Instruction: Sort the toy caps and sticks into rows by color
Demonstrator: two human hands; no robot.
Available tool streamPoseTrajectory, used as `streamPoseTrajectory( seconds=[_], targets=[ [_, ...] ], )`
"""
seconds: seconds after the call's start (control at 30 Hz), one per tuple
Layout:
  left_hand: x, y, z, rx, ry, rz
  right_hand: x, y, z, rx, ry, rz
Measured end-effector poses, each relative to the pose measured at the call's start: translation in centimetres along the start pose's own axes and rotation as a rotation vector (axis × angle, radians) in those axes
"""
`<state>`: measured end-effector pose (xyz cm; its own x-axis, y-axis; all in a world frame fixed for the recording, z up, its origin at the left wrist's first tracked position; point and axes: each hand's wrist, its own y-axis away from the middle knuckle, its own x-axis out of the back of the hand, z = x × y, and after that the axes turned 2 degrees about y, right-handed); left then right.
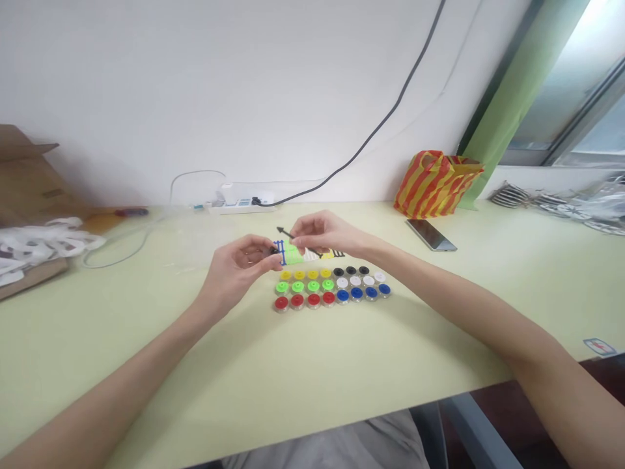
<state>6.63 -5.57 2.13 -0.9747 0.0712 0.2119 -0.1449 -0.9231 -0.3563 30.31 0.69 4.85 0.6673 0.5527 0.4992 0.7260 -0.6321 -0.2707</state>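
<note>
Above the table, my left hand (243, 262) is closed, with a small black piece (274, 250) pinched between thumb and fingertips; most of that piece is hidden. My right hand (325, 233) pinches a thin black stick (285, 232) with an arrow-shaped tip pointing left. Below both hands, small round discs with clear rims stand in rows: yellow (299, 275), black (351, 270), green (313, 286), white (355, 281), red (314, 299) and blue (357, 294). Behind them lie several coloured sticks (294, 252) in blue, green, white, yellow and black, partly covered by my hands.
A phone (431, 235) lies to the right, before a red-and-yellow striped bag (432, 185). Along the wall sits a white power strip (239, 207) with a black cable (371, 137). Cardboard (34, 176) and white strips (43, 247) occupy the left side.
</note>
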Motion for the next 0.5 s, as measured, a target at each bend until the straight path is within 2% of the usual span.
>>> streamPoseTrajectory(
  seconds=[0.07, 0.13, 0.17, 0.23, 0.37, 0.5],
  targets=[
    [0.1, -0.1, -0.4, 0.012, -0.014, 0.005, 1.6, -0.1, 0.9, -0.044, 0.288, 0.134],
    [0.1, -0.1, -1.0, 0.033, -0.032, -0.001, 3.4, 0.1, 2.2, -0.146, 0.680, 0.239],
    [0.1, -0.1, -1.2, 0.041, -0.045, -0.005, 4.2, 0.3, 2.9, -0.224, 0.871, 0.264],
    [0.1, -0.2, -1.6, 0.045, -0.073, -0.012, 5.4, 0.8, 4.5, -0.409, 1.133, 0.233],
    [0.2, -0.2, -1.9, 0.035, -0.118, -0.021, 6.4, 1.8, 7.1, -0.675, 1.294, 0.035],
    [0.4, -0.2, -1.8, 0.010, -0.137, -0.027, 6.4, 2.0, 7.9, -0.721, 1.306, -0.013]
  ],
)
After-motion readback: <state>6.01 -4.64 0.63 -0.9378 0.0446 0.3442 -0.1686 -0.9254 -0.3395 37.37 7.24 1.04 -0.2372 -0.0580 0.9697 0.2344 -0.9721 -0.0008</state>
